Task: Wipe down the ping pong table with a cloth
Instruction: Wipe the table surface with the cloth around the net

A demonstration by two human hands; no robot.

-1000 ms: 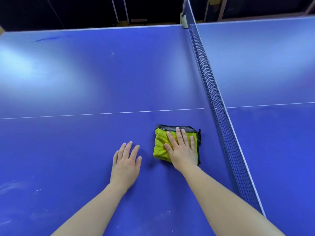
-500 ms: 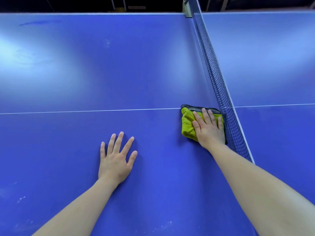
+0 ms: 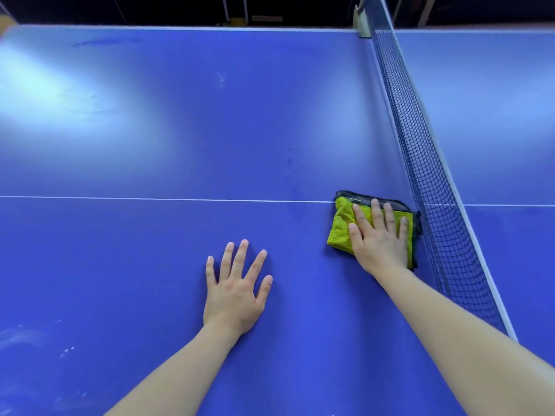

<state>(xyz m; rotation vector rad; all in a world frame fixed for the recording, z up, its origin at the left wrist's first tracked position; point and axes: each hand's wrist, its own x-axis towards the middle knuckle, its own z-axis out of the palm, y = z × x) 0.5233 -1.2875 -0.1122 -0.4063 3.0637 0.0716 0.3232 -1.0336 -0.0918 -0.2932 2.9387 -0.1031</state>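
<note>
The cloth, yellow-green with a dark trim and folded into a pad, lies flat on the blue surface under our right hand, so we read the scene from the left toward it.

Far out to the left of our left hand, pale smudges mark the near part of the surface. They suggest that this stretch is not yet wiped.

Our left hand rests palm down with the fingers spread and straight. It holds nothing and, we judge, only braces us.

A thin white line runs across beyond its fingertips and ends under the far edge of the cloth.

Our right hand presses on the cloth with flat, straight fingers and does not pinch it. The yellow pile shows on the thumb side, toward the left hand. As folded the pad looks close to square, so we see no clear long axis.

Just to the right of that hand stands the net. The cloth's trimmed edge lies right beside its foot, though we cannot tell whether they touch.

The net therefore blocks any stroke to the right. We judge that the next one must run along the net or back toward the left hand, and the right hand is plainly the one to make it.
</note>
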